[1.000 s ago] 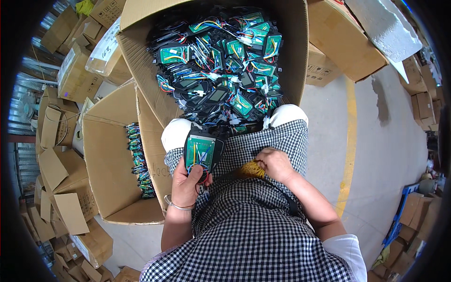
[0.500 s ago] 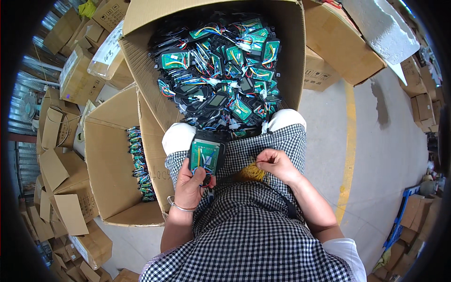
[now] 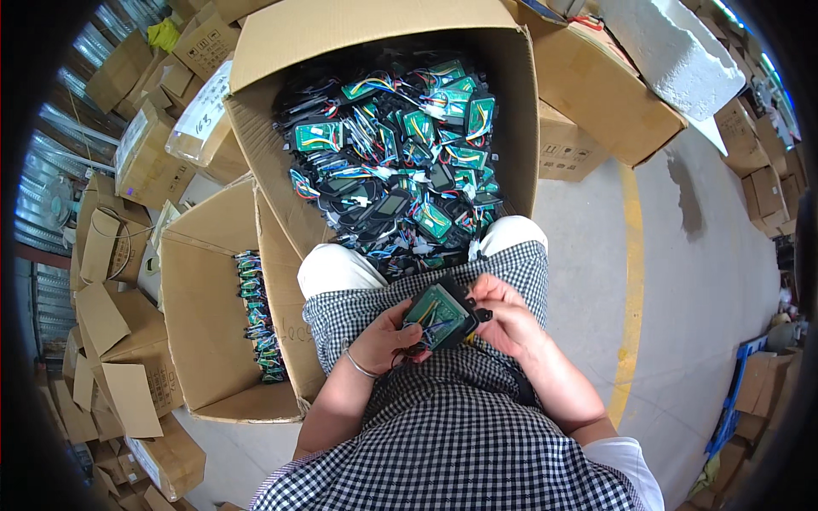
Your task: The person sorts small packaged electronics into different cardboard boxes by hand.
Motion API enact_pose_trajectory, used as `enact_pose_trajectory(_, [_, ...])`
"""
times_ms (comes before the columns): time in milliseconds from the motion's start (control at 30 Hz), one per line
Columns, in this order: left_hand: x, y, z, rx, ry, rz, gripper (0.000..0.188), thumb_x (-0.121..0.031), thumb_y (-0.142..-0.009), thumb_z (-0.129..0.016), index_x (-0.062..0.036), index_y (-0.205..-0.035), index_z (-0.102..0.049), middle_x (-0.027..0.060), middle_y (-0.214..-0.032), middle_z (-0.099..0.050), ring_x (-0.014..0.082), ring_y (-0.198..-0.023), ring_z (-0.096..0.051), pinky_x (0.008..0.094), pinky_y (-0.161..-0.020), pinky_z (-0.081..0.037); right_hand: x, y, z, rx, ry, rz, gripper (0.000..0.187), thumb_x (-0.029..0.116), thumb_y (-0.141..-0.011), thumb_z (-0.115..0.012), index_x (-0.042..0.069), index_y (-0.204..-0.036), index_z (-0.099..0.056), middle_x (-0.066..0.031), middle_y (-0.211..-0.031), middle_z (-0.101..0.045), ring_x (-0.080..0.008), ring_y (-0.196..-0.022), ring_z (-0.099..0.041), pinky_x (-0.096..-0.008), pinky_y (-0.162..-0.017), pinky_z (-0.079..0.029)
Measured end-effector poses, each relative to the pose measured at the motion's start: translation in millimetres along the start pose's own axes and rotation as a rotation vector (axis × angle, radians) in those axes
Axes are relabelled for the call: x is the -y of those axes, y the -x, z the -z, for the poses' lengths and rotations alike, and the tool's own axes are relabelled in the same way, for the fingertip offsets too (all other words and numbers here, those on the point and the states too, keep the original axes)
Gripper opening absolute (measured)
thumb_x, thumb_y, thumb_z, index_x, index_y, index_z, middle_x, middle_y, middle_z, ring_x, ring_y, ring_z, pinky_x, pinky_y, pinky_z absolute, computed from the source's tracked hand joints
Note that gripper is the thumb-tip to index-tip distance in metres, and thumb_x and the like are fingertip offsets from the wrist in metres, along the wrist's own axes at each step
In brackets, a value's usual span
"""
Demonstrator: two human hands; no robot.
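Observation:
Over my lap I hold a black display unit with its green circuit board [image 3: 434, 313] facing up and yellow and blue wires across it. My left hand [image 3: 388, 342] grips its near left side, thumb over the loose wires. At the unit's right edge is my right hand [image 3: 509, 319], its fingers bent together against the black housing; what they pinch is hidden. A bit of yellow strands [image 3: 470, 337] shows below the unit, the rest covered. Ahead of my knees, a large open carton [image 3: 379, 34] holds a heap of similar units [image 3: 392, 203].
At my left stands another open carton [image 3: 200, 315] with a row of upright circuit units [image 3: 260, 315] along its side. Closed cartons [image 3: 146, 162] are stacked further left. A white foam block [image 3: 673, 60] lies on a carton at the far right. A yellow line [image 3: 631, 255] marks the floor.
My left hand has brought the unit rightward and tilted it. My right hand has moved from the yellow strands up to the unit's right edge. The view has shifted slightly.

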State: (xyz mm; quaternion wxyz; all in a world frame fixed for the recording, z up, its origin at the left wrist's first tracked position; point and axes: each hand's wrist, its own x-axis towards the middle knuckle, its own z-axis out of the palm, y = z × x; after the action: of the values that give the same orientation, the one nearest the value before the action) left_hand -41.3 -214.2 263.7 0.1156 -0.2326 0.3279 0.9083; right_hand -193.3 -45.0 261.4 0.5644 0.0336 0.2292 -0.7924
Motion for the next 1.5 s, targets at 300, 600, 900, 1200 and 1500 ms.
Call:
enact_pose_trajectory(300, [-20, -5, -2, 0.098, 0.174, -0.255, 0.05, -0.033, -0.088, -0.059, -0.0073, -0.128, -0.042, 0.0084, -0.092, -0.059, 0.0145, -0.055, -0.048, 0.0259, -0.049, -0.036, 16, 3, 23, 0.82, 0.589, -0.276, 0.021, 0.0, -0.082, -0.055, -0.005, -0.099, -0.066, -0.0206, -0.087, -0.066, -0.0203, -0.062, -0.062, -0.0309, -0.056, -0.05])
enact_pose_trajectory(600, [-30, -7, -14, -0.165, -0.2, -0.221, 0.042, -0.023, -0.089, -0.06, -0.0063, -0.125, -0.046, 0.0073, -0.092, -0.06, 0.0146, -0.058, -0.05, 0.0293, -0.052, -0.041, 49, -17, -2, 0.422, 0.672, 0.479, 0.086, 0.049, -0.074, -0.071, 0.011, -0.143, -0.034, -0.0196, -0.151, -0.018, -0.0363, -0.14, -0.018, -0.0529, -0.112, 0.005])
enact_pose_trajectory(900, [-40, 1, -39, 0.08, -1.557, -0.659, 0.037, -0.017, -0.082, -0.066, -0.0051, -0.115, -0.053, 0.0116, -0.095, -0.058, 0.025, -0.074, -0.06, 0.0344, -0.059, -0.049, 32, -87, -7, 0.157, 1.033, 0.024, 0.063, 0.035, -0.084, -0.065, -0.008, -0.127, -0.047, -0.019, -0.131, -0.051, -0.028, -0.123, -0.049, -0.0518, -0.111, -0.015])
enact_pose_trajectory(1200, [-42, 30, -9, -0.106, 0.065, -0.147, 0.044, -0.018, -0.091, -0.059, -0.0012, -0.128, -0.043, 0.0048, -0.094, -0.057, 0.0084, -0.066, -0.052, 0.0217, -0.053, -0.041, 52, -48, -64, 0.412, 1.356, 0.557, 0.077, 0.023, -0.069, -0.076, 0.009, -0.137, -0.042, -0.0125, -0.141, -0.043, -0.0263, -0.134, -0.037, -0.0477, -0.111, -0.022])
enact_pose_trajectory(1500, [-45, 71, 30, -0.409, -1.08, -0.169, 0.039, -0.016, -0.084, -0.069, -0.001, -0.108, -0.043, 0.0063, -0.082, -0.057, 0.0109, -0.068, -0.057, 0.0261, -0.058, -0.047, 69, -57, -50, 0.014, 1.205, 0.444, 0.026, 0.009, -0.087, -0.061, 0.002, -0.112, -0.061, -0.01, -0.098, -0.068, -0.012, -0.081, -0.065, -0.024, -0.069, -0.051])
